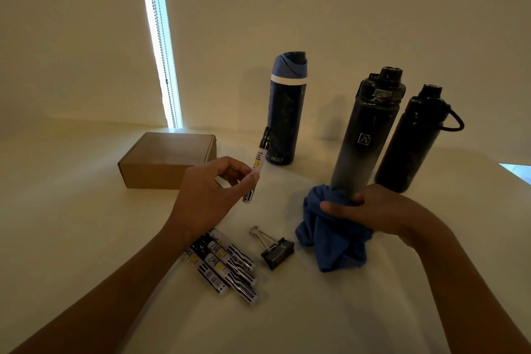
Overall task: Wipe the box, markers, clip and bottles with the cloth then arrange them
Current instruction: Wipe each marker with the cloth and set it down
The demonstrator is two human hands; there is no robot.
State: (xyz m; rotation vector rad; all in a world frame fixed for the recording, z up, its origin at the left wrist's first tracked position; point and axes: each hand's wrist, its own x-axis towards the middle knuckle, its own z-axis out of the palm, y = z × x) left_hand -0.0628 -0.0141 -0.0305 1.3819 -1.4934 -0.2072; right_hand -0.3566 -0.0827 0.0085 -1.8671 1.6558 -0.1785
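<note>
Meanwhile left hand (212, 192) pinches marker (257, 164); right hand (370, 210) grips cloth (330, 241).

A pale bench (86, 224) fills the lower half of the view. Behind it rises a plain cream wall (344, 8). At 11 o'clock a bright vertical gap (161, 52) splits the wall, and a beaded cord (156, 23) hangs down along it to the bench's far edge.

matt brown cardboard box (166, 159); soft blue cloth (333, 238); glossy dark bottles (365, 135); black metal clip (277, 251).
</note>
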